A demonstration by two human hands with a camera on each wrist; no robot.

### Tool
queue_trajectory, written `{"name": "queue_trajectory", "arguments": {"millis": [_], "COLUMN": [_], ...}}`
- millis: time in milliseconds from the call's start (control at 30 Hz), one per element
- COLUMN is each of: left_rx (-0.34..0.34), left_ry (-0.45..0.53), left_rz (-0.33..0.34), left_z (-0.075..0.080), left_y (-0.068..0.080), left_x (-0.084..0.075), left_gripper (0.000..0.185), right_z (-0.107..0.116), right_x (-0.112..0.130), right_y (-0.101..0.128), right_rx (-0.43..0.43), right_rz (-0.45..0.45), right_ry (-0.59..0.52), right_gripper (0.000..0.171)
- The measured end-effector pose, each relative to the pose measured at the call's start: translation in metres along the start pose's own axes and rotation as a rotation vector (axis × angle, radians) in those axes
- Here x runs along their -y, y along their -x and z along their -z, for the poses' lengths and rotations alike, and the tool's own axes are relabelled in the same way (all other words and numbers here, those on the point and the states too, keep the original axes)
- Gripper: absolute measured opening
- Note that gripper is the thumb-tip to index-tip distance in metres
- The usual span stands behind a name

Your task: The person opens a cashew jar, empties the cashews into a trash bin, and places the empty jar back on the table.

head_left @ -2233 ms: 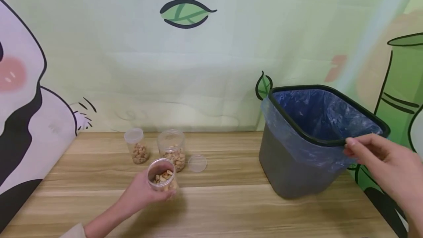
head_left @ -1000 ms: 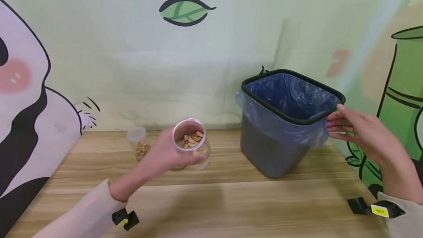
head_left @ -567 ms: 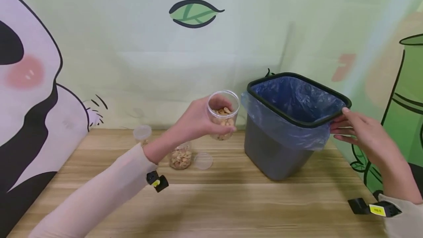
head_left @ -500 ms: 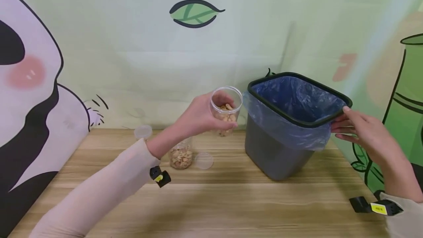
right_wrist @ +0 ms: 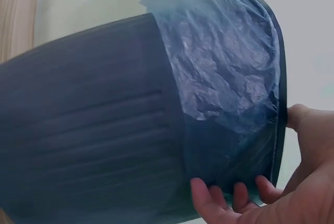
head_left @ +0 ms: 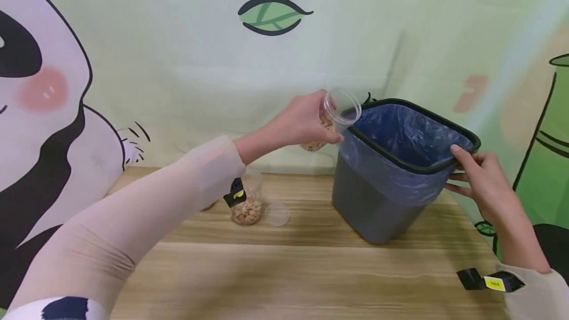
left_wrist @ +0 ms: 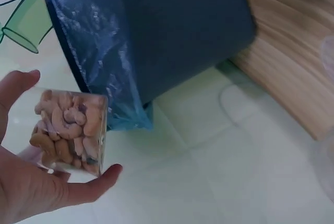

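Observation:
My left hand (head_left: 302,120) grips a clear plastic jar (left_wrist: 73,130) with cashews in it. The jar has no lid and leans toward the bin, its mouth overlapping the bin's left rim in the head view. In the left wrist view, the cashews fill the part of the jar between thumb and fingers. My right hand (head_left: 489,186) holds the right corner of the grey trash bin (head_left: 378,206), thumb at the black rim and fingers on the outer side. A blue plastic bag (right_wrist: 219,67) lines the bin and folds down over its outside.
Another clear jar of cashews (head_left: 247,209) stands on the wooden table (head_left: 266,280), beside a round clear lid (head_left: 277,214). A third jar is mostly hidden behind my left sleeve (head_left: 169,201). A printed backdrop (head_left: 200,78) rises behind the table.
My left hand has lifted the cashew jar up and right to the bin's left rim and tipped it over. The bin has shifted left and back, my right hand staying at its rim.

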State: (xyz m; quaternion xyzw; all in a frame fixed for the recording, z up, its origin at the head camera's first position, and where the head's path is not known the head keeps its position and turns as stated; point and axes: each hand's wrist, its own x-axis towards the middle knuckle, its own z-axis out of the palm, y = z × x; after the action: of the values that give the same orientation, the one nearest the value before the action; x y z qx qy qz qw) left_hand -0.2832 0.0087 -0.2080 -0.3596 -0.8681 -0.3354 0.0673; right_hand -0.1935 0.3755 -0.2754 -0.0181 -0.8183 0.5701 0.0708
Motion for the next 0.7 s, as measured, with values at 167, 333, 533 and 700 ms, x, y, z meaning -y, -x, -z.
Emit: {"name": "queue_trajectory", "arguments": {"millis": [167, 333, 533, 700], "left_rx": [-0.009, -0.011, -0.016, 0.003], "left_ry": [0.015, 0.011, -0.197, -0.529], "left_rz": [0.061, 0.089, 0.079, 0.075], "left_z": [-0.004, -0.009, -0.016, -0.020], "left_y": [-0.015, -0.026, -0.029, -0.028], "left_x": [-0.015, -0.026, -0.032, -0.036], "left_gripper": [0.065, 0.078, 0.077, 0.077], "right_z": [-0.007, -0.014, -0.013, -0.013], "right_x": [-0.003, -0.006, -0.009, -0.009], "right_y": [0.003, 0.007, 0.009, 0.008], "right_rx": [-0.033, -0.067, -0.074, -0.069], "right_rz": [0.009, -0.050, -0.087, -0.099], "right_ry": [-0.190, -0.163, -0.183, -0.197], "right_gripper": [0.041, 0.045, 0.051, 0.061]}}
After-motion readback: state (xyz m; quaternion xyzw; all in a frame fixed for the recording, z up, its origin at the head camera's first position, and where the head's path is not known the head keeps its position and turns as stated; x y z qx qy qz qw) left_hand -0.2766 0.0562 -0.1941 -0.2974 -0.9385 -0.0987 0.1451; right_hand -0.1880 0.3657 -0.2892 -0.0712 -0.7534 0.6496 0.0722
